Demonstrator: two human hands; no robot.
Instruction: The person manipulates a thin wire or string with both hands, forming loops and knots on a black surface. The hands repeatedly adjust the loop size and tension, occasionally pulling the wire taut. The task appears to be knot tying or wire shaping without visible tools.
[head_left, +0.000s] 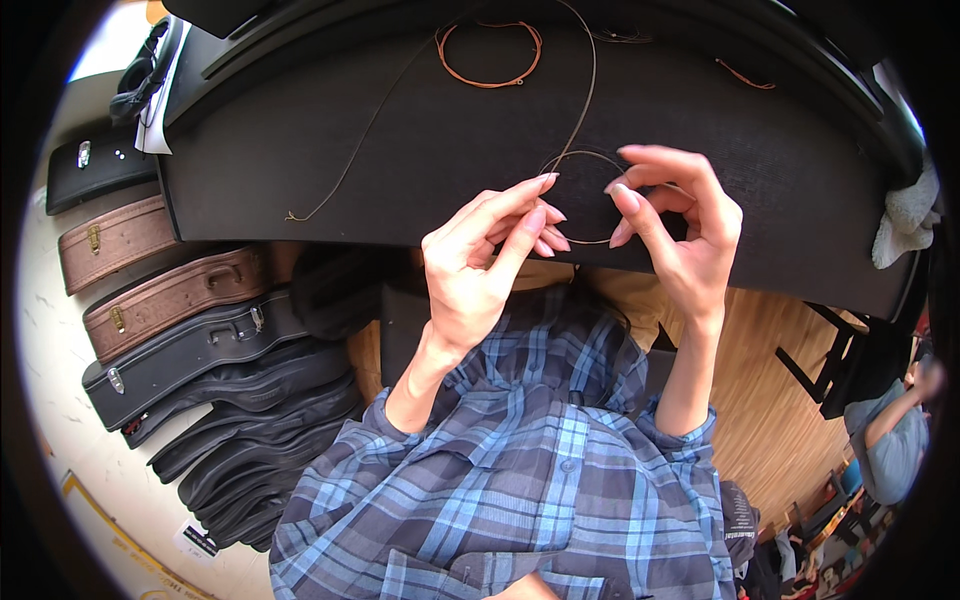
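Above the front edge of the black table, a thin guitar string (592, 85) is bent into a small loop between my hands. My left hand (470, 260) pinches the string at the loop's left side, thumb against the fingertips. My right hand (690, 215) is at the loop's right side, with thumb and curled fingers closed on the string. From the loop a long free length arcs up to the far edge of the view, and a thin tail (375, 130) comes down to the left, ending in a small twist on the table. A coiled copper-coloured string (489, 86) lies farther back.
A short copper-coloured string piece (745, 76) lies on the black table (300, 130) at the far right. Several instrument cases (180, 290) stand in a row at the left. A grey cloth (905, 215) hangs at the table's right end. Another person (885, 440) is at the right.
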